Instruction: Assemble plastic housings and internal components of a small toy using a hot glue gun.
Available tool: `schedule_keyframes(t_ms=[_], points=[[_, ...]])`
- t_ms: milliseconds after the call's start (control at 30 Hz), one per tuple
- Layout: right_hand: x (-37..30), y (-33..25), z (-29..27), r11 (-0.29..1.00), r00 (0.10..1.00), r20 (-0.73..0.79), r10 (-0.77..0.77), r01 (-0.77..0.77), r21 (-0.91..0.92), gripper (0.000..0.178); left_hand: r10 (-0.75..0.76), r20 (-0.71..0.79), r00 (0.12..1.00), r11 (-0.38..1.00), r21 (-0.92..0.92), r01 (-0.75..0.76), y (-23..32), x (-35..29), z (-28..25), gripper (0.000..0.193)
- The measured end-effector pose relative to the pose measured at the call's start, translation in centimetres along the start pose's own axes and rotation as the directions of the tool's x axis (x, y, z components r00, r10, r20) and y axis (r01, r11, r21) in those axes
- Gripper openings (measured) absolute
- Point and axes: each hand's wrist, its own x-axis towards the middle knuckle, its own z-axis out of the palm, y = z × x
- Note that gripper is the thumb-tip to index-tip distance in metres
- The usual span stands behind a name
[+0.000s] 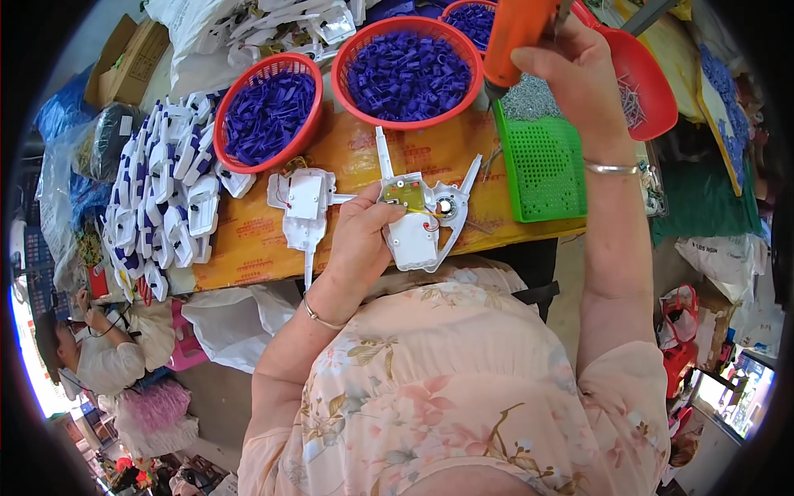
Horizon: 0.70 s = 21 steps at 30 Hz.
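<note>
My left hand grips a white plastic toy housing at the table's near edge. The housing lies opened, showing a green circuit board, a round speaker and thin yellow and red wires. Raised at the upper right, my right hand is closed round an orange electric screwdriver, its dark tip pointing down over the green perforated tray. Small silver screws lie heaped at that tray's far end. Left of my left hand rests a second white housing.
Red baskets of purple plastic parts stand along the back. Many white-and-purple assembled pieces are piled at the left. A red scoop holding long screws sits at the right. Another person sits at the far left.
</note>
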Motion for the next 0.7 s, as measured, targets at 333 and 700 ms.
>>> schedule_keyframes(t_ms=[333,700], points=[[-4.3,-4.9,1.7,0.977,0.995,0.068,-0.075,0.060,0.207,0.066,-0.040,-0.019,0.999,0.998,-0.042,0.039,-0.4,-0.6,0.3,0.045],[-7.4,-2.9,0.5,0.982,0.976,-0.218,-0.007,0.048,0.183,0.018,-0.037,-0.007,0.999,0.999,-0.023,0.036,-1.1,0.6,0.3,0.044]])
